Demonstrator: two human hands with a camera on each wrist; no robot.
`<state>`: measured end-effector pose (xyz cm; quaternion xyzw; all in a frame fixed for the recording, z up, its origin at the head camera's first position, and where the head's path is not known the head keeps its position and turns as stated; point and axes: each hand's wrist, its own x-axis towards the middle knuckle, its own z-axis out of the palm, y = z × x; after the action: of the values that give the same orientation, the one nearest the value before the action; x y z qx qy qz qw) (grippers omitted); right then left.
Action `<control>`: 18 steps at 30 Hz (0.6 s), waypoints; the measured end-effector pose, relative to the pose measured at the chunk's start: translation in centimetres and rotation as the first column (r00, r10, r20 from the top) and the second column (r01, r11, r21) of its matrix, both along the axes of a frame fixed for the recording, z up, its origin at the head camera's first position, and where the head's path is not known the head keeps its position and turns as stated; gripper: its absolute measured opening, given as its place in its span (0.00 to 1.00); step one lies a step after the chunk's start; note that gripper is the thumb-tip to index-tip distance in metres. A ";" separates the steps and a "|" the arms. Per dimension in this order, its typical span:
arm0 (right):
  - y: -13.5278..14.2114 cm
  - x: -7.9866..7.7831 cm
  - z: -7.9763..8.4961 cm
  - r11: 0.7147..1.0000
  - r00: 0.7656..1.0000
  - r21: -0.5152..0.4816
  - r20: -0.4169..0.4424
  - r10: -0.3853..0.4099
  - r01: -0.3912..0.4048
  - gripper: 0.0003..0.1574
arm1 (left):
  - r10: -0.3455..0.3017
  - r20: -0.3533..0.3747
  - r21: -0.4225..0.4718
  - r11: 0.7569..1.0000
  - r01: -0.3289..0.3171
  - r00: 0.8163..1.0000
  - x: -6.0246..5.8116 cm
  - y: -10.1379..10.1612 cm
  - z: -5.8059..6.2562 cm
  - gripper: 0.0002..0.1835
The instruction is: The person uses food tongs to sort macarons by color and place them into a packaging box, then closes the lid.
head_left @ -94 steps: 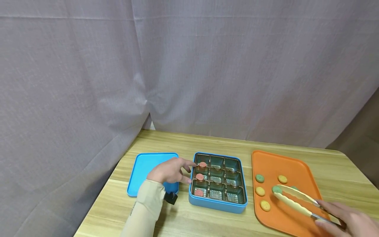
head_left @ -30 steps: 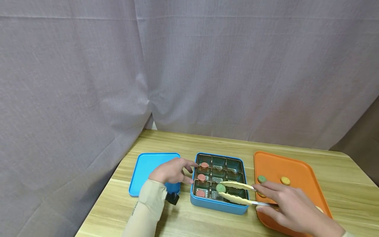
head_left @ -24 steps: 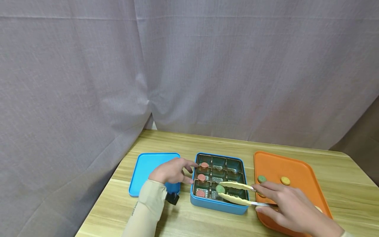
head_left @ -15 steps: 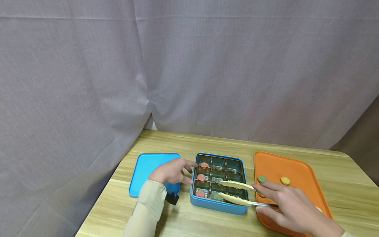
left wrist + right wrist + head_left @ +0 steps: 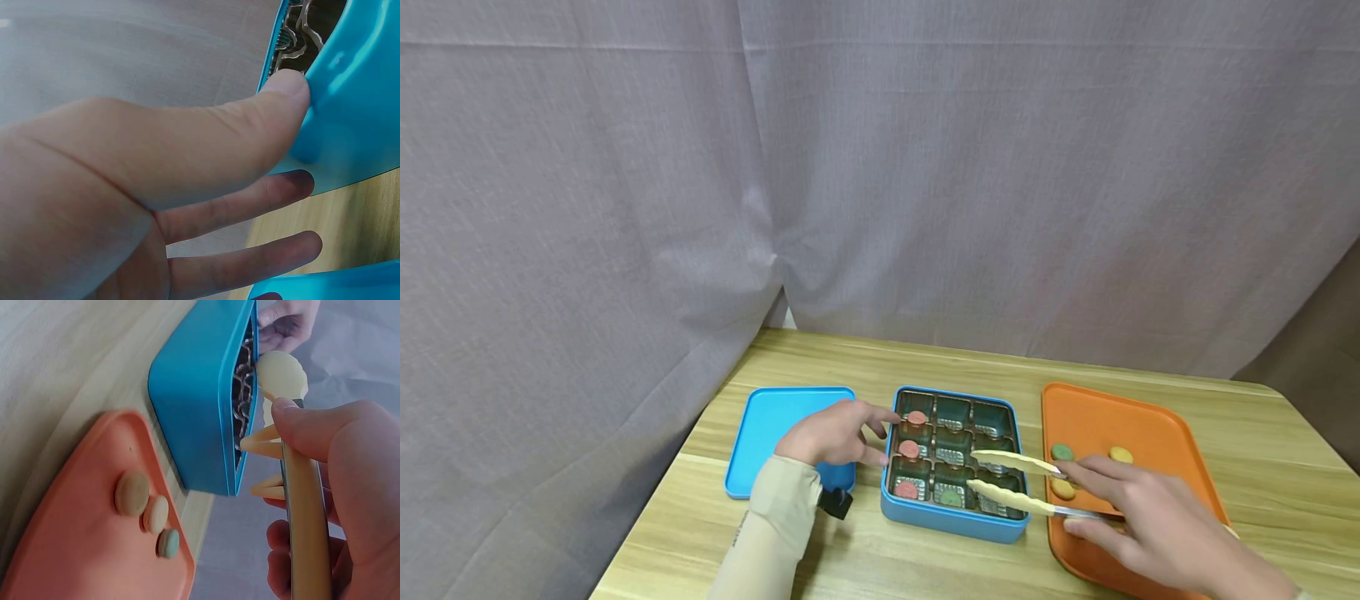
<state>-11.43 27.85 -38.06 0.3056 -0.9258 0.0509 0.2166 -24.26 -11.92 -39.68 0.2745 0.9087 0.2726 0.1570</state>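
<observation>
My right hand (image 5: 1157,521) grips a pair of tongs (image 5: 1013,497) with cream tips and metal arms. The tips stand apart with nothing between them, above the right part of a blue box (image 5: 951,521). A clear-brown insert divides that box into several compartments. In the front middle one lies a green macaron (image 5: 951,497). Red macarons (image 5: 907,490) sit one to each compartment down the left column. My left hand (image 5: 833,433) touches the box's left side with extended fingers; in the left wrist view its thumb (image 5: 284,103) rests at the rim.
To the right lies an orange tray (image 5: 1112,412) with a green macaron (image 5: 1062,452) and yellow macarons (image 5: 1121,455), partly hidden behind my right hand. A blue lid (image 5: 775,417) lies under my left forearm. Grey curtain (image 5: 925,208) hangs behind the wooden table (image 5: 865,575).
The tongs brought a green macaron from the tray and let it go into the front middle compartment. Then they drew slightly right, empty. The left hand has stayed at the box.
</observation>
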 end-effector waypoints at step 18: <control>5.6 1.2 0.4 0.982 0.985 -0.073 0.001 -0.175 0.175 0.41 | 0.006 0.018 0.008 1.000 -0.006 1.000 0.1 0.0 0.1 0.34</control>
<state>-10.26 33.44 -37.61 0.2151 -0.9460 0.0645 0.2337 -24.20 -11.91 -39.60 0.2702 0.9069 0.2793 0.1631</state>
